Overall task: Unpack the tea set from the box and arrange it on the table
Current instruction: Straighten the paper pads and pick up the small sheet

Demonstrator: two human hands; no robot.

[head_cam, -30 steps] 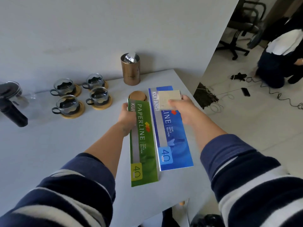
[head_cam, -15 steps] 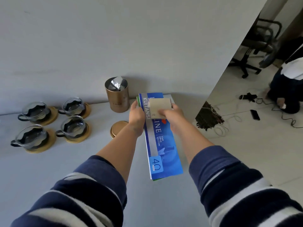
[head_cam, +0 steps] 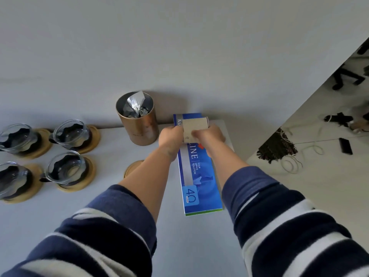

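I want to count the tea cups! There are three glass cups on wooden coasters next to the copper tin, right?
Not quite: the head view shows four glass cups on wooden coasters, in two rows, left of the open copper tin.

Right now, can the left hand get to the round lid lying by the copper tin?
Probably yes. The round lid lies on the table just under the left forearm, nothing on it, but the left hand is gripping the blue folder and would have to let go first.

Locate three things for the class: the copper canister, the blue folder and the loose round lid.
copper canister (head_cam: pixel 139 126), head view, front wall.
blue folder (head_cam: pixel 201 176), head view, cover's middle.
round lid (head_cam: pixel 131 166), head view, visible left rim.
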